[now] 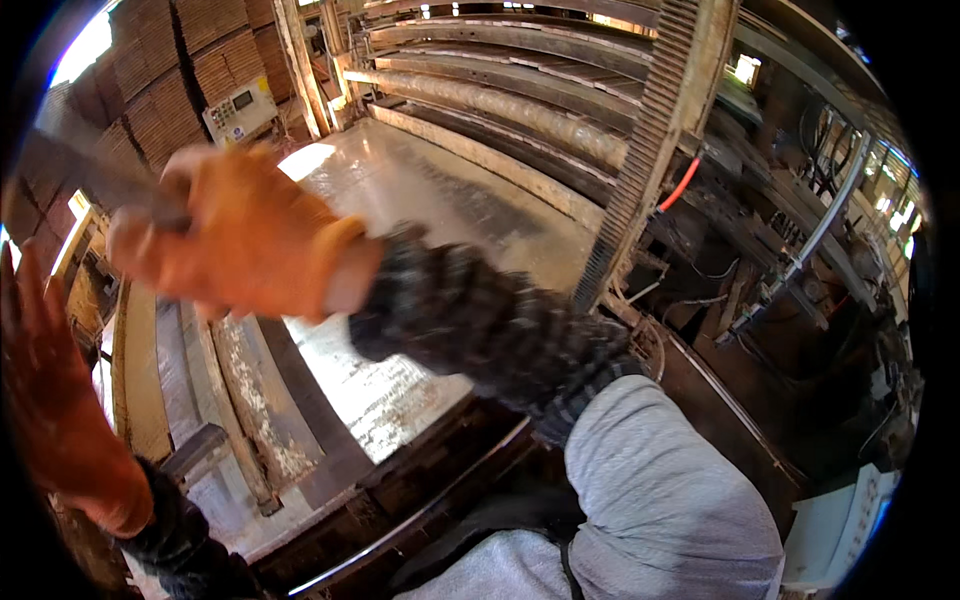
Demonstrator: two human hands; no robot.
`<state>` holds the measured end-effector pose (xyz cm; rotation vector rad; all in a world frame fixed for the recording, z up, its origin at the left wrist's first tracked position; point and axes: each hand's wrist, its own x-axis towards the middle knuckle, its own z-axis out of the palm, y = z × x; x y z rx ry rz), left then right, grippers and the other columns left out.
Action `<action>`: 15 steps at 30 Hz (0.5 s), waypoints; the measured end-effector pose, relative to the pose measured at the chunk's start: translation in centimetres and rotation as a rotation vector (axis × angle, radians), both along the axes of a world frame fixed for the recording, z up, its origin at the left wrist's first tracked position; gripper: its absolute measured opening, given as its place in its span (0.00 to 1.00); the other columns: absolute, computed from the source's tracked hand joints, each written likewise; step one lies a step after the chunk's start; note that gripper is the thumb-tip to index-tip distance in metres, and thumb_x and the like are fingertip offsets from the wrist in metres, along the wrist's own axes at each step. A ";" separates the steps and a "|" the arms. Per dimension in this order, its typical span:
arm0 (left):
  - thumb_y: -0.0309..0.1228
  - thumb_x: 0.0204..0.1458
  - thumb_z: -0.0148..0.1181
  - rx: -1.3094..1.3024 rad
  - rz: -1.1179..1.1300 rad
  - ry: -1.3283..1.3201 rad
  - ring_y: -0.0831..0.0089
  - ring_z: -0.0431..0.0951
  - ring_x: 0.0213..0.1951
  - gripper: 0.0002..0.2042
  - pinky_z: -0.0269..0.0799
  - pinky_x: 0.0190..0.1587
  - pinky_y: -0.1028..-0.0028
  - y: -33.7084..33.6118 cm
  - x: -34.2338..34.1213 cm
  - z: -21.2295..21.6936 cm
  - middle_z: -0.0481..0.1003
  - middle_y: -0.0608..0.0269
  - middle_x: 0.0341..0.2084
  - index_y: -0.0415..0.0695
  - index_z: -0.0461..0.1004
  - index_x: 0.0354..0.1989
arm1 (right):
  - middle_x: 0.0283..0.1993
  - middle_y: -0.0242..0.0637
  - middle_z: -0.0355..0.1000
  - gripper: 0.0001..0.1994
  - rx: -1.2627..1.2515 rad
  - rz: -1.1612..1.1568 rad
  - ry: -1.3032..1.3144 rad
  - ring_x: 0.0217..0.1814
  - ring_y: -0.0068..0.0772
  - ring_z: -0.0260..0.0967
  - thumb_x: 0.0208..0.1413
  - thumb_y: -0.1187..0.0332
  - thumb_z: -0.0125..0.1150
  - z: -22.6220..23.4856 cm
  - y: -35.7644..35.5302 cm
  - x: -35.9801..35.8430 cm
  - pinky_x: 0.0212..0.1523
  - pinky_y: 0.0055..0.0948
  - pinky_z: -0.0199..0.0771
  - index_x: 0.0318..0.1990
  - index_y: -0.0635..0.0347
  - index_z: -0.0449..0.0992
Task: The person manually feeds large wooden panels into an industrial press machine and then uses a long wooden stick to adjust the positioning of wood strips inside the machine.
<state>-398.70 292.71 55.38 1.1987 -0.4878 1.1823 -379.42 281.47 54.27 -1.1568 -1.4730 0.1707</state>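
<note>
A thin grey sheet (95, 175), blurred and hard to identify, possibly a strip of veneer or a flat blade, runs from the upper left down into the right hand (235, 240). That hand wears an orange glove and is curled shut around the sheet's lower end, raised above the press table. Its forearm, in a dark knitted sleeve (480, 330), crosses the picture from the lower right, over a grey trouser leg (660, 500). The left hand (50, 390), also in an orange glove, is at the left edge with fingers spread flat and holding nothing, well apart from the sheet. Beneath both hands lies the pale, glossy platen (440, 200) of a multi-layer press, its stacked plates (500, 90) rising behind. Stacks of brown boards (160, 90) stand at upper left beside a small control panel (240, 108). A red hose (678, 185) hangs at the press's right side
</note>
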 end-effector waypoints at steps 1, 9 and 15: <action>0.54 0.64 0.31 0.045 0.189 0.080 0.53 0.57 0.68 0.32 0.49 0.70 0.56 -0.4 0.6 -0.8 0.56 0.50 0.67 0.48 0.49 0.70 | 0.24 0.42 0.74 0.20 0.031 0.069 0.089 0.17 0.27 0.72 0.59 0.51 0.56 0.3 -2.8 0.0 0.18 0.27 0.72 0.34 0.63 0.74; 0.24 0.60 0.43 0.604 0.120 0.506 0.65 0.73 0.53 0.23 0.68 0.57 0.65 -13.8 8.0 -9.8 0.70 0.51 0.53 0.39 0.57 0.65 | 0.29 0.34 0.66 0.13 0.364 -0.544 -0.206 0.13 0.15 0.56 0.64 0.65 0.42 -2.9 -35.5 2.0 0.10 0.18 0.56 0.46 0.65 0.68; 0.16 0.58 0.50 0.362 -0.725 0.856 0.64 0.74 0.53 0.22 0.70 0.56 0.65 -35.9 15.8 -22.2 0.73 0.52 0.50 0.38 0.61 0.62 | 0.14 0.23 0.53 0.20 0.413 -1.190 0.163 0.10 0.14 0.49 0.68 0.53 0.37 -7.7 -63.5 -1.9 0.10 0.20 0.54 0.35 0.61 0.69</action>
